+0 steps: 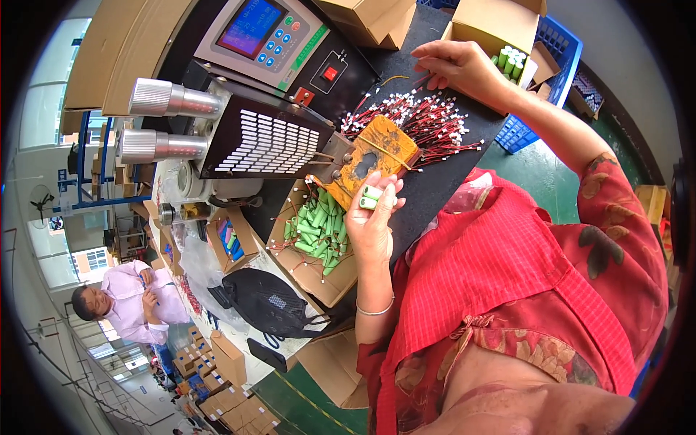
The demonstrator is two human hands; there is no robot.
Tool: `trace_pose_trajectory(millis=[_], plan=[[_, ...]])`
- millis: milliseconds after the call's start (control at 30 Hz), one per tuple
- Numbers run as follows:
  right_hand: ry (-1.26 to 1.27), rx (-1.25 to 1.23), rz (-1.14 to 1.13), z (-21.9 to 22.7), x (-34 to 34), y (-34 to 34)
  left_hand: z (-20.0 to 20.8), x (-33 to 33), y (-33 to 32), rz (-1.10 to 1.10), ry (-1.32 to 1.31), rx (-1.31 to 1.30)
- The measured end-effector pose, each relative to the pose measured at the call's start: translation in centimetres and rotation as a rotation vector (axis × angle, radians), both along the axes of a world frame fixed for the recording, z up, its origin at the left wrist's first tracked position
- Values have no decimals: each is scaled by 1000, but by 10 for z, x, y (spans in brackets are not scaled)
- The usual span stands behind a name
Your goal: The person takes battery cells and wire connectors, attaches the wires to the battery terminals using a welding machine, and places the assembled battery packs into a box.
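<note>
My left hand (373, 225) is closed round a couple of light-green battery cells (370, 196), their white ends showing. It is against the near edge of a worn orange block (388, 141), under the metal electrode tips of a welding machine (264, 134). My right hand (460, 69) is beyond a pile of red-and-black wire leads (442, 130) with white connectors. Its fingers are bent together, and a thin dark wire seems to show at the tips. Green cells with leads (319, 225) fill a cardboard box beside my left hand.
A control unit (254, 36) with a screen and red switch stands behind the welder. An open carton of green cells (511, 61) and a blue crate (558, 43) are at upper right. A black bag (268, 304) and phone (267, 355) lie leftward; a person (138, 297) works beyond.
</note>
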State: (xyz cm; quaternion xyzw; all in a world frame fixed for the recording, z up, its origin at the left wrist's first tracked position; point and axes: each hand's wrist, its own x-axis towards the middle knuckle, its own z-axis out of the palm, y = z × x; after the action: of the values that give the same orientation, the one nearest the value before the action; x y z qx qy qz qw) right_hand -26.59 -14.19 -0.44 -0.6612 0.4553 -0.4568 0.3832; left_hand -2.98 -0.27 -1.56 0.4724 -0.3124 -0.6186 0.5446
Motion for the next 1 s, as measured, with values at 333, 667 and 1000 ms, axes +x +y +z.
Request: trace_pose_trajectory(millis=[333, 667, 1000], plan=[[461, -372, -31, -19, 2, 8, -3, -16, -4, 45, 100, -76], [-394, 123, 165, -5, 25, 54, 0, -26, -7, 86, 192, -95], [496, 70, 704, 16, 30, 68, -7, -10, -4, 143, 12, -61]])
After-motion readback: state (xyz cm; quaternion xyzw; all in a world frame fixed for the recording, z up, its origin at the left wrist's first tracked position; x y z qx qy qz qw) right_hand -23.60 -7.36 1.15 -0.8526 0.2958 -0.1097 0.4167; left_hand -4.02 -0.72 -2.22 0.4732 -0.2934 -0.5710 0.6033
